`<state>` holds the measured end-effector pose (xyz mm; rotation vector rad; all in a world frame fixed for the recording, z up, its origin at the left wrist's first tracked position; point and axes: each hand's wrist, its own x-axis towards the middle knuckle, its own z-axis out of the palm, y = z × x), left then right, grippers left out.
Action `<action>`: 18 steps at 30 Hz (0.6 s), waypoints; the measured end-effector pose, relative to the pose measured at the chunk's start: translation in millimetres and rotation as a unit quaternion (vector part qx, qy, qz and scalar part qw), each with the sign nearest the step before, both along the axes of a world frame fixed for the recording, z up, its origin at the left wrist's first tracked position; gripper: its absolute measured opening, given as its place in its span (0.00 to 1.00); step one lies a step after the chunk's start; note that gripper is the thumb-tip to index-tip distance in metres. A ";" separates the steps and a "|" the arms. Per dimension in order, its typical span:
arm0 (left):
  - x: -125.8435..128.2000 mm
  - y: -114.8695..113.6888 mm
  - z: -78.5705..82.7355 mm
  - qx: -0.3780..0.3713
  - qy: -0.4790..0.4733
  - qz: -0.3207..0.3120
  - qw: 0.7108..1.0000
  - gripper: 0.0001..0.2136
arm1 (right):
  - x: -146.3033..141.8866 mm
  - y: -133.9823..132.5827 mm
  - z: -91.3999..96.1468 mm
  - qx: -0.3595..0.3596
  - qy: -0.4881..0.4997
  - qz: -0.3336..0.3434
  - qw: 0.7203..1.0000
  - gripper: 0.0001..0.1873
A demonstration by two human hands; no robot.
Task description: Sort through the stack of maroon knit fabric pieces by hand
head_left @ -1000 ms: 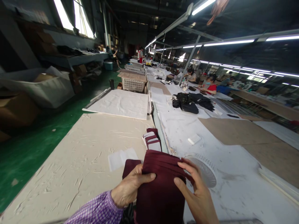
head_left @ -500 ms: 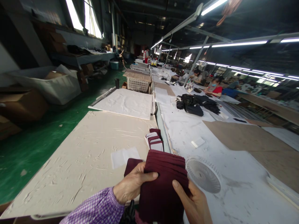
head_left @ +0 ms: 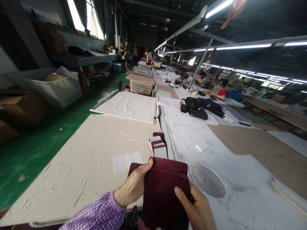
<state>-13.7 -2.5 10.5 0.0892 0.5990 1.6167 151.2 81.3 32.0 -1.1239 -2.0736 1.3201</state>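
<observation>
A thick stack of dark maroon fabric pieces (head_left: 164,188) is held upright between both hands at the near edge of the long table (head_left: 91,150). My left hand (head_left: 133,187) grips the stack's left side, thumb stretched along its upper corner. My right hand (head_left: 198,209) clasps its right side from below, thumb lying across the front. Just beyond the stack lies a small row of maroon pieces with white labels (head_left: 158,145). One more maroon piece (head_left: 132,167) peeks out under my left hand.
A white round fan grille (head_left: 207,179) lies right of the stack. White paper slips (head_left: 126,160) and a small white tag (head_left: 202,146) rest on the table. Further off are black garments (head_left: 201,108), a white basket (head_left: 142,87), seated workers, and boxes on the green floor at left.
My left thumb has slid up from the stack's front to its top left corner. The stack has dropped slightly lower, and my right hand moved down its right side.
</observation>
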 end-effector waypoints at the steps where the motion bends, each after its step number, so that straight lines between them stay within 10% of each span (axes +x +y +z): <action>1: 0.0 0.0 -1.0 -0.003 -0.004 -0.001 1.000 0.18 | 0.6 0.9 0.5 0.003 -0.004 0.008 1.000 0.19; 18: 2.6 -8.5 -14.8 0.058 0.038 -0.008 0.998 0.19 | 1.4 2.0 -2.4 -0.007 0.020 0.002 1.000 0.23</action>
